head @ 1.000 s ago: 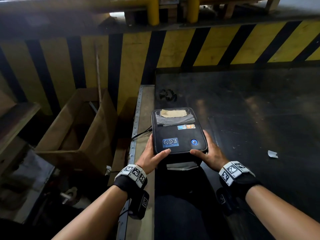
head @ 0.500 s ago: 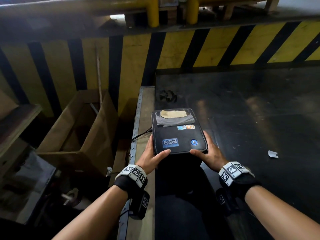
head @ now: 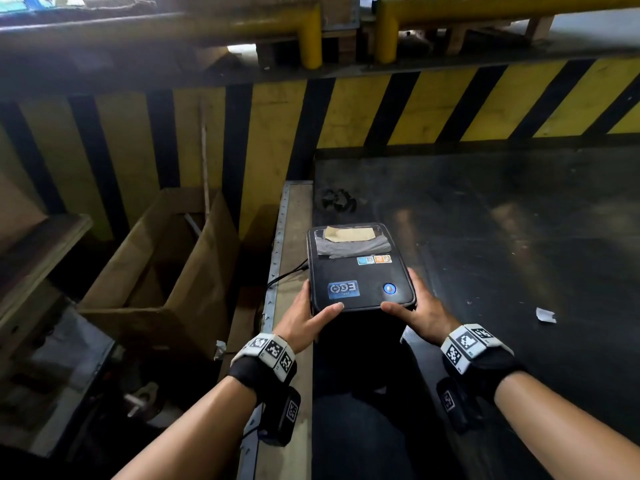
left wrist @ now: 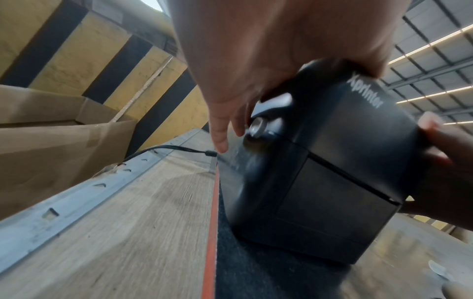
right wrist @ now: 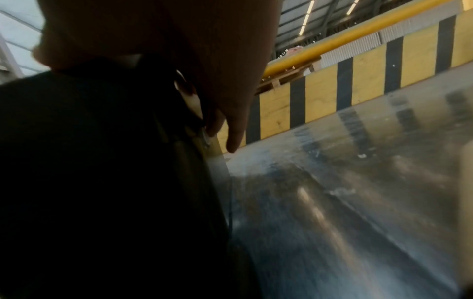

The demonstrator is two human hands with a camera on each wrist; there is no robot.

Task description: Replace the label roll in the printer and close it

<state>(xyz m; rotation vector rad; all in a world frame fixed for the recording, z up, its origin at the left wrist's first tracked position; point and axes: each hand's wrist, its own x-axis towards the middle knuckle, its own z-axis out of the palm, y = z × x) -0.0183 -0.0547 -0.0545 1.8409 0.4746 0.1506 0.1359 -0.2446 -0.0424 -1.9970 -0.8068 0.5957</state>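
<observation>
The black label printer (head: 360, 268) stands on the dark table, its lid down and a blue button lit on top. A brown paper patch (head: 349, 234) covers the lid window, so no label roll shows. My left hand (head: 306, 317) grips the printer's left side with the thumb on the lid's front edge. My right hand (head: 420, 308) grips the right side the same way. The left wrist view shows the printer (left wrist: 320, 161) front with its seam closed, and my left fingers (left wrist: 220, 137) beside a round side knob (left wrist: 258, 125). The right wrist view shows only the printer's dark side (right wrist: 102, 161).
A black cable (head: 287, 275) runs left off the wooden strip (head: 294, 220). An open cardboard box (head: 156, 271) stands lower left. A paper scrap (head: 545, 315) and a black tangle (head: 337, 200) lie on the metal table (head: 519, 237). A yellow-black striped barrier (head: 415, 109) closes the far side.
A pale strip that showed under the lid's front edge a second ago is no longer visible. Both hands stay on the printer's sides.
</observation>
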